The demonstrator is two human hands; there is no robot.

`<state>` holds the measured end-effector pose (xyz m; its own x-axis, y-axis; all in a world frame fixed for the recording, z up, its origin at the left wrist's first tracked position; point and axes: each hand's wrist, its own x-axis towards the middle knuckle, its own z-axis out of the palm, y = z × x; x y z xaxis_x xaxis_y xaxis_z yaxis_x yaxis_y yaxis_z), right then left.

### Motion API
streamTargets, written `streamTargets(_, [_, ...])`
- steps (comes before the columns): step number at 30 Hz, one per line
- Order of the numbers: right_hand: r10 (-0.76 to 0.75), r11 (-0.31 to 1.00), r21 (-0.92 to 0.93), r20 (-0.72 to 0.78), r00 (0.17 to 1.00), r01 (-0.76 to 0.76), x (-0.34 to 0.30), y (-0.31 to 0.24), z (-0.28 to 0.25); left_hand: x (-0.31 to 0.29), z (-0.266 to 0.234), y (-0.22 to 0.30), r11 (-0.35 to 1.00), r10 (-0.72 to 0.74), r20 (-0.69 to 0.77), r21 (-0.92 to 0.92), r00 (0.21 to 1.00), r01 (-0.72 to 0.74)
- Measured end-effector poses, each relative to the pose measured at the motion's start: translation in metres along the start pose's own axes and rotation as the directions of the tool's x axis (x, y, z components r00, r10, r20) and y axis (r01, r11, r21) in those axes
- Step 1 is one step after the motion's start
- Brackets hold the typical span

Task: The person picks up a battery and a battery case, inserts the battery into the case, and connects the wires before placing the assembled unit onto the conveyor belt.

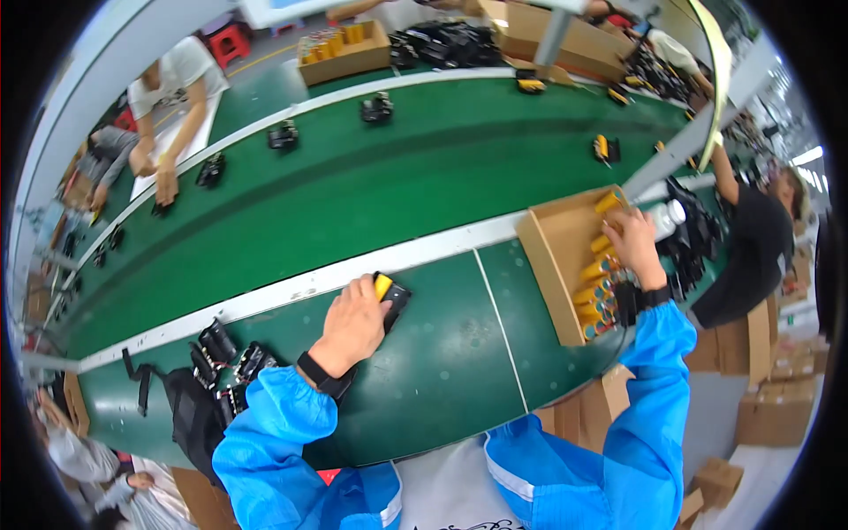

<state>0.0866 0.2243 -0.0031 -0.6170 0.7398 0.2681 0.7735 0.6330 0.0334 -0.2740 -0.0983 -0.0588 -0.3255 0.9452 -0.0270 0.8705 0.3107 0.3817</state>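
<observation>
My left hand (pixel 351 320) is closed around a small black plastic housing (pixel 397 305) on the green bench. A yellow cylindrical battery cell (pixel 382 285) shows in that housing beside my fingertips. At the right, my right hand (pixel 634 240) reaches over the rim of an open cardboard box (pixel 549 276). Its fingers are bent and pinched on a yellow battery cell (pixel 601 244), partly hidden by the fingertips. Several more yellow cells with pale blue-green ends (pixel 594 311) lie in the box below that hand.
Black housings (pixel 216 343) and a black pouch-like item (pixel 188 406) lie left of my arm. A white bottle (pixel 669 216) and black parts (pixel 693 238) sit right of the box. Beyond a white rail (pixel 300 287), a green conveyor (pixel 353 194) carries housings; co-workers sit along it.
</observation>
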Motion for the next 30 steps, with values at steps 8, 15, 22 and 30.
streamTargets(8, [0.247,0.761,0.576,0.167,0.954,-0.298,0.003,0.031,0.007,0.106,-0.022,-0.072,0.996,-0.068,-0.110,-0.070,0.992,0.061])
streamTargets(15, [0.339,0.307,0.924,-0.332,0.880,0.230,-0.056,0.031,-0.080,0.186,-0.072,-0.103,0.983,-0.164,0.330,0.137,0.929,0.125])
streamTargets(22, [0.542,-0.366,0.889,-0.037,0.840,0.275,-0.146,0.000,-0.092,0.329,-0.037,-0.141,0.979,-0.007,-0.053,-0.202,0.999,-0.004])
streamTargets(30, [0.665,-0.413,0.907,0.239,0.707,0.082,-0.212,-0.077,-0.083,0.338,-0.041,-0.084,0.918,-0.004,-0.168,0.391,0.986,0.070])
